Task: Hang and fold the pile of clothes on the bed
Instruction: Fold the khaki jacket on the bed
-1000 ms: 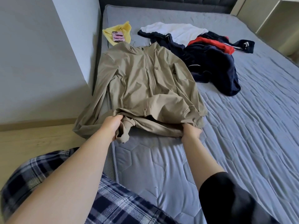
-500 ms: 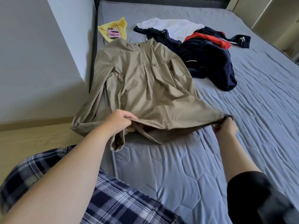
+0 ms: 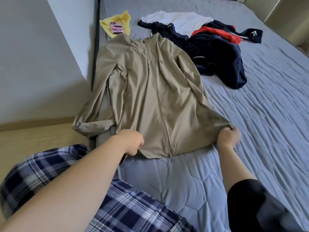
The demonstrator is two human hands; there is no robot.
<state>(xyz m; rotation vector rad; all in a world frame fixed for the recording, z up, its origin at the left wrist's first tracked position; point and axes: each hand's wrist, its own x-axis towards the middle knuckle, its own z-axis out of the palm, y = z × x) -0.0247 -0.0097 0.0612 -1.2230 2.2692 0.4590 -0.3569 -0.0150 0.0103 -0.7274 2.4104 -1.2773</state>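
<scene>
Hem now pulled flat, both hands' fingers point(image 3: 231, 129) pinching jacket point(image 3: 155, 91) corners.

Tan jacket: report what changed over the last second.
The right hand drew the bunched hem out to the right, so the tan jacket now lies spread flat. The left hand kept its grip too. The clothes pile and phone stayed put.

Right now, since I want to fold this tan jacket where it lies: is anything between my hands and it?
Nothing visible. The left hand and right hand hold the near hem of the tan zip-up jacket, one at each end. Only the dark navy clothes pile crowds its far right shoulder.
</scene>
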